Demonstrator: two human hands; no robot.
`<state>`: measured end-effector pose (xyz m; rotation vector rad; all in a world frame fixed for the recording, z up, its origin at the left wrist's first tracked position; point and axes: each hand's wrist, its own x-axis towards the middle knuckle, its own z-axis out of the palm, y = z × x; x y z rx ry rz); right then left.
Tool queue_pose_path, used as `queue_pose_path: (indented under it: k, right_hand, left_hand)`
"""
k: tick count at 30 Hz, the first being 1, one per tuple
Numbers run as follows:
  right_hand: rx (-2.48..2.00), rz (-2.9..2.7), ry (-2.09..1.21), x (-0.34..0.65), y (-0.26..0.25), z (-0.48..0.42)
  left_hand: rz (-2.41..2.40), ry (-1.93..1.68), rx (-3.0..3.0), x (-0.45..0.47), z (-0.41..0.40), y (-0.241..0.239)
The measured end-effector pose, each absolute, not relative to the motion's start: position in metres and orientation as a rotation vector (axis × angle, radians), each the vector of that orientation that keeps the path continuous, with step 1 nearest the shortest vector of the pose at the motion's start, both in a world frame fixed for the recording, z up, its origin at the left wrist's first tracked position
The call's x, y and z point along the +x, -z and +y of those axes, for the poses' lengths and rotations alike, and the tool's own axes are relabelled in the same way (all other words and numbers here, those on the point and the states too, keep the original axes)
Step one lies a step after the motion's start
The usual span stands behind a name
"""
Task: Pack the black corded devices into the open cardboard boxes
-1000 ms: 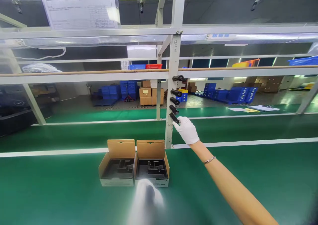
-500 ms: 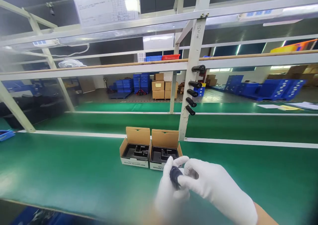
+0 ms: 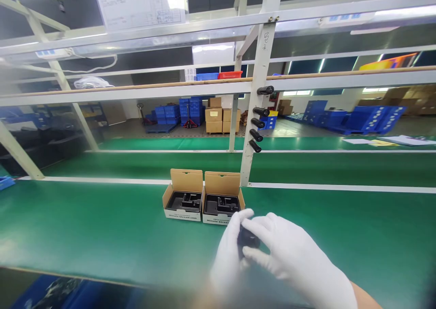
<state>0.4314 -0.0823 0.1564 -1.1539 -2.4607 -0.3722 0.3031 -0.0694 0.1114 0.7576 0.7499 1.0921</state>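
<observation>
You are gripping a small black part with both hands: left hand, right hand. Slick gloves could be letting it slip onto the green belt

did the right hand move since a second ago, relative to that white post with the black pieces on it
Yes. The right hand was up at the lowest black piece on the white post; now it is down near the camera, meeting the left hand.

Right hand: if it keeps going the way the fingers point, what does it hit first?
The right hand points left and slightly forward. It already meets the small black part held against the left hand. Past those, probably the right-hand open box, though depth is unclear.
</observation>
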Motion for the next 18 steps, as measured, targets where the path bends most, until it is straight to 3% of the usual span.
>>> queue_pose_path:
  k: [3, 10, 18]
  right_hand:
    - [-1.203, -2.422, 0.464, 0.431, -0.157, -0.082]
    - [-1.078, -2.264, 0.045, 0.443, -0.169, -0.083]
    - [-1.011, -2.182, 0.027, 0.446, -0.163, -0.084]
  left_hand:
    - [0.963, -1.203, 1.133, 0.301, -0.085, -0.121]
    - [0.813, -1.411, 1.136, 0.286, -0.061, -0.087]
    - [0.746, -1.155, 1.005, 0.284, -0.031, -0.044]
